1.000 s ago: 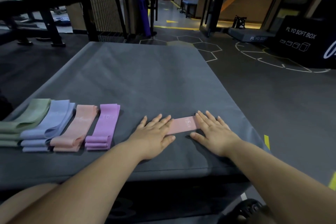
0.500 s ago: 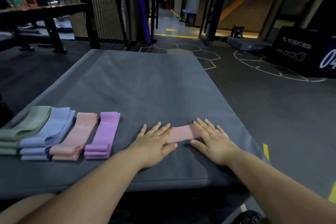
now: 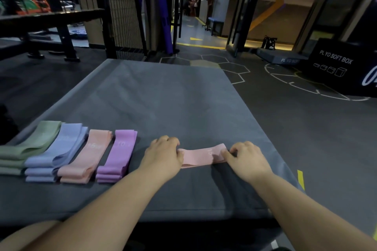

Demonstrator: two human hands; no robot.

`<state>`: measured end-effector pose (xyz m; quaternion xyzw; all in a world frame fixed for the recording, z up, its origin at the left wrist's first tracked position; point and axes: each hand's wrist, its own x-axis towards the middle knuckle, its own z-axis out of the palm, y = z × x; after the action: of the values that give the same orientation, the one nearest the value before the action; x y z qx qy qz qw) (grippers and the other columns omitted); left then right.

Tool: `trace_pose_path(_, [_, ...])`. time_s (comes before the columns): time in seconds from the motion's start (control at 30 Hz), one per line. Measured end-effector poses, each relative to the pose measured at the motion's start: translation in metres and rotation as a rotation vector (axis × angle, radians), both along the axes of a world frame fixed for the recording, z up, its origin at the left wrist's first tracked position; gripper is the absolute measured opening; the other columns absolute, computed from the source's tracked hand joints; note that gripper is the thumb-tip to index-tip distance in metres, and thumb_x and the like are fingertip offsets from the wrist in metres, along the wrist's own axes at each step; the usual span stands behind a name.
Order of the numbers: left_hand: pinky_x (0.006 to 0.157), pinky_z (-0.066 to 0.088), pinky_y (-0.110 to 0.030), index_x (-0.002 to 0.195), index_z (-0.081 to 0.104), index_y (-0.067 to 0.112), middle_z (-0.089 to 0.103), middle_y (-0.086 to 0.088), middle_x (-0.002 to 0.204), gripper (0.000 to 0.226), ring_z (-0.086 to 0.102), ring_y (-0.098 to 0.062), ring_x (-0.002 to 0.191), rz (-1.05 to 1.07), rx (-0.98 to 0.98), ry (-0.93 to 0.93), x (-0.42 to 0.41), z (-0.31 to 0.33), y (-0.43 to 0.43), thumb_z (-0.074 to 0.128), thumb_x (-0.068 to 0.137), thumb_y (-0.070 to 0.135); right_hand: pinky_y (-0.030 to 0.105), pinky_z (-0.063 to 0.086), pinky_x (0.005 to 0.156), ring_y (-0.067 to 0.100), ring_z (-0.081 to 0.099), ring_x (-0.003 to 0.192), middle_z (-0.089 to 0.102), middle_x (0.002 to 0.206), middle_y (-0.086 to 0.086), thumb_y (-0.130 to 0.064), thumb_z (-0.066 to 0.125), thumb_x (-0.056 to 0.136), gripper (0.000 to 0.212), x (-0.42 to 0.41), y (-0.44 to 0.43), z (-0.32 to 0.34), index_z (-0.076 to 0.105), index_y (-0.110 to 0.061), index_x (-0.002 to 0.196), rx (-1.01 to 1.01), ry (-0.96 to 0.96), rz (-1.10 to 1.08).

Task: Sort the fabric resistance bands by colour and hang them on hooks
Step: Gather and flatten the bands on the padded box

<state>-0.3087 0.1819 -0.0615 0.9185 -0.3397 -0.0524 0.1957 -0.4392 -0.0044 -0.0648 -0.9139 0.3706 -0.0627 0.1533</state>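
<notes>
A pink fabric band lies flat on the grey mat near its front edge. My left hand grips the band's left end with curled fingers. My right hand pinches its right end. To the left, four sorted piles lie side by side: green bands, blue bands, peach bands and purple bands. No hooks are in view.
The mat's right edge drops to the dark gym floor. A black soft plyo box stands at the far right. A wire mesh rack and a dark bench frame stand behind the mat.
Both hands lay flat on the pink band with fingers spread; now the fingers have curled and each hand grips one end of it.
</notes>
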Motion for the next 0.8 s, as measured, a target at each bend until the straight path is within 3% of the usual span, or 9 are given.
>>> trace_pose_path(0.17, [0.085, 0.041, -0.035, 0.100, 0.048, 0.023, 0.051, -0.001, 0.113, 0.010, 0.047, -0.024, 0.109, -0.022, 0.010, 0.033, -0.005, 0.003, 0.001, 0.047, 0.092, 0.029, 0.040, 0.049, 0.078, 0.026, 0.059, 0.090, 0.060, 0.090, 0.004, -0.036, 0.061, 0.086, 0.026, 0.007, -0.002, 0.001, 0.066, -0.012, 0.081, 0.109, -0.021, -0.029])
trace_pose_path(0.3, [0.071, 0.037, -0.032, 0.094, 0.041, 0.022, 0.055, -0.001, 0.099, 0.005, 0.051, -0.026, 0.093, -0.026, -0.043, 0.116, -0.006, 0.014, 0.006, 0.046, 0.091, 0.023, 0.035, 0.042, 0.066, 0.022, 0.057, 0.073, 0.062, 0.072, 0.003, -0.021, 0.066, 0.082, 0.016, 0.016, -0.006, 0.007, 0.061, -0.010, 0.073, 0.254, -0.181, -0.054])
trace_pose_path(0.4, [0.069, 0.037, -0.030, 0.093, 0.043, 0.024, 0.054, 0.002, 0.093, 0.007, 0.052, -0.025, 0.086, -0.009, -0.107, 0.182, -0.006, 0.021, 0.015, 0.048, 0.089, 0.024, 0.034, 0.039, 0.064, 0.024, 0.055, 0.066, 0.060, 0.062, 0.004, -0.020, 0.067, 0.076, 0.016, 0.024, -0.006, 0.010, 0.058, -0.010, 0.066, 0.410, -0.340, -0.078])
trace_pose_path(0.47, [0.070, 0.041, -0.031, 0.095, 0.045, 0.026, 0.058, 0.004, 0.094, 0.012, 0.055, -0.024, 0.087, 0.004, -0.162, 0.220, -0.004, 0.026, 0.024, 0.052, 0.086, 0.025, 0.034, 0.043, 0.067, 0.024, 0.061, 0.067, 0.068, 0.066, 0.006, -0.022, 0.067, 0.069, 0.010, 0.033, -0.002, 0.011, 0.063, -0.013, 0.071, 0.553, -0.461, -0.091])
trace_pose_path(0.6, [0.067, 0.047, -0.025, 0.110, 0.051, 0.033, 0.064, 0.014, 0.087, 0.028, 0.060, -0.012, 0.081, 0.036, -0.272, 0.349, 0.002, 0.034, 0.052, 0.061, 0.084, 0.029, 0.023, 0.041, 0.055, 0.018, 0.061, 0.063, 0.067, 0.073, 0.008, -0.005, 0.064, 0.087, 0.007, 0.053, 0.026, 0.021, 0.062, -0.010, 0.083, 0.693, -0.616, -0.020])
trace_pose_path(0.73, [0.062, 0.050, -0.022, 0.081, 0.057, 0.030, 0.067, 0.015, 0.076, 0.007, 0.061, -0.007, 0.070, 0.141, -0.296, 0.352, 0.014, 0.037, 0.086, 0.064, 0.079, 0.033, 0.027, 0.040, 0.059, 0.016, 0.060, 0.063, 0.070, 0.079, 0.009, -0.013, 0.063, 0.092, 0.004, 0.080, 0.059, 0.021, 0.063, -0.011, 0.088, 0.712, -0.658, 0.058])
trace_pose_path(0.8, [0.058, 0.047, -0.018, 0.071, 0.054, 0.028, 0.064, 0.011, 0.073, 0.013, 0.061, -0.010, 0.069, 0.192, -0.305, 0.340, 0.019, 0.038, 0.103, 0.063, 0.080, 0.031, 0.026, 0.040, 0.058, 0.015, 0.058, 0.063, 0.070, 0.078, 0.009, -0.012, 0.064, 0.091, 0.004, 0.096, 0.074, 0.021, 0.064, -0.011, 0.087, 0.709, -0.665, 0.085])
